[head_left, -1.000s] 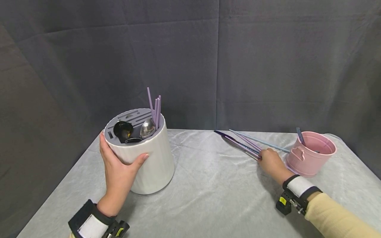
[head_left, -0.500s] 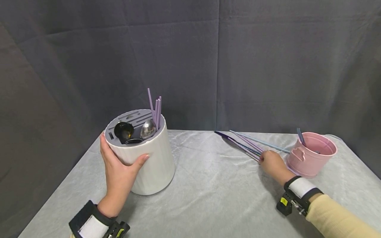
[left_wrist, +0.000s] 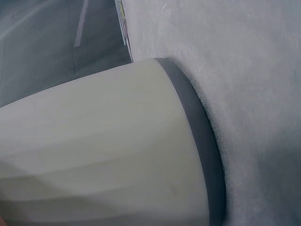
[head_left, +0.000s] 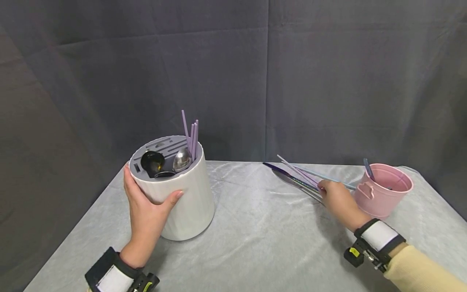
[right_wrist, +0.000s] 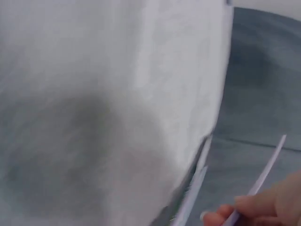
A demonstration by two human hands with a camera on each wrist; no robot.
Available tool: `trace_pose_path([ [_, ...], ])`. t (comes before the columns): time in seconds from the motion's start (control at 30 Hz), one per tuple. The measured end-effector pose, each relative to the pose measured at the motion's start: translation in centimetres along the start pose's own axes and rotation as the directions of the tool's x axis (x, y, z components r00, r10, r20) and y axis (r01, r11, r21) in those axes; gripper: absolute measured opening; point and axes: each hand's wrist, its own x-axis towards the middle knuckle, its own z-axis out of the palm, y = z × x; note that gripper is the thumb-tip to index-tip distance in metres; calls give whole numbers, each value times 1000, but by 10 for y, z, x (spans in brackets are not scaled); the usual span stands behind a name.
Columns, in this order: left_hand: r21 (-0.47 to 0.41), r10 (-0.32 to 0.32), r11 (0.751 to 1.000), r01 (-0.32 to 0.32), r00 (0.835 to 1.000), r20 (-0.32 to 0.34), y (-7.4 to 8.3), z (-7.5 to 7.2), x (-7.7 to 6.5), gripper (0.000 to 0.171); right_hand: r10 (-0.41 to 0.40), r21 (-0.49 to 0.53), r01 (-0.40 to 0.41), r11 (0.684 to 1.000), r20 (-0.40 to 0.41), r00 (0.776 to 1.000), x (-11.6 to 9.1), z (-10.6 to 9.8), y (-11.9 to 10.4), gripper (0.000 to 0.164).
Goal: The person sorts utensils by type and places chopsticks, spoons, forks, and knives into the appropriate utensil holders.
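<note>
A white cylindrical utensil holder with a grey slotted top stands tilted on the table at the left. My left hand grips its near side, thumb across the front. In its top sit a black ladle, a metal spoon and several purple chopsticks. My right hand pinches a purple chopstick between thumb and fingers, its far end raised. Beside that hand lie a dark-blue knife, a silver knife and a light-blue chopstick.
A pink bucket stands right of my right hand, with a blue handle sticking up from it. Grey cloth covers the table, and a dark curtain hangs behind its far edge.
My right hand has shifted slightly and raised a purple chopstick off the pile, its far end now higher. The left hand stays on the utensil holder.
</note>
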Motion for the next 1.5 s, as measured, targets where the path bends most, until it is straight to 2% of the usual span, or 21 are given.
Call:
trace_pose_path([
  [0.1,-5,1,1000,-1,1000,0,-1,0,0,125,8,113,-8,994,-7,1000,3,-8,-11,12],
  [0.17,-7,-2,1000,2,1000,1,-1,0,0,125,42,194,-41,980,-3,999,5,-13,-21,12],
  [0.27,-6,-11,1000,11,1000,5,-1,0,0,124,87,294,-86,952,8,996,8,-19,-36,14],
  [0.37,-1,-20,1000,20,1000,8,0,0,0,123,86,412,-78,908,-2,996,10,-22,-53,14],
  [0.43,4,-27,1000,27,1000,12,0,-1,0,123,66,515,-52,855,-8,998,13,-23,-64,13],
  [0.6,18,-45,999,44,999,25,1,-1,0,121,-1,721,44,692,-59,998,23,-20,-89,16],
  [0.7,21,-50,999,50,998,34,1,-1,0,121,-22,775,101,624,-111,994,31,-19,-104,20],
  [0.83,25,-46,999,45,998,36,1,-1,0,121,-12,834,140,534,-158,987,41,-21,-126,22],
  [0.93,26,-40,999,39,999,31,1,-1,0,121,-7,888,174,426,-189,982,49,-23,-147,21],
  [1.07,17,-33,999,32,999,30,1,-2,1,121,-34,925,276,261,-277,960,59,-26,-176,18],
  [1.2,11,-24,1000,24,999,24,2,-2,0,122,-53,920,366,143,-362,930,68,-27,-205,20],
  [1.33,7,-9,1000,8,1000,7,2,1,-1,124,-44,915,394,84,-392,919,76,-25,-226,20],
  [1.5,15,-2,1000,2,1000,7,2,5,-2,128,-40,907,415,70,-413,910,80,-24,-238,21],
])
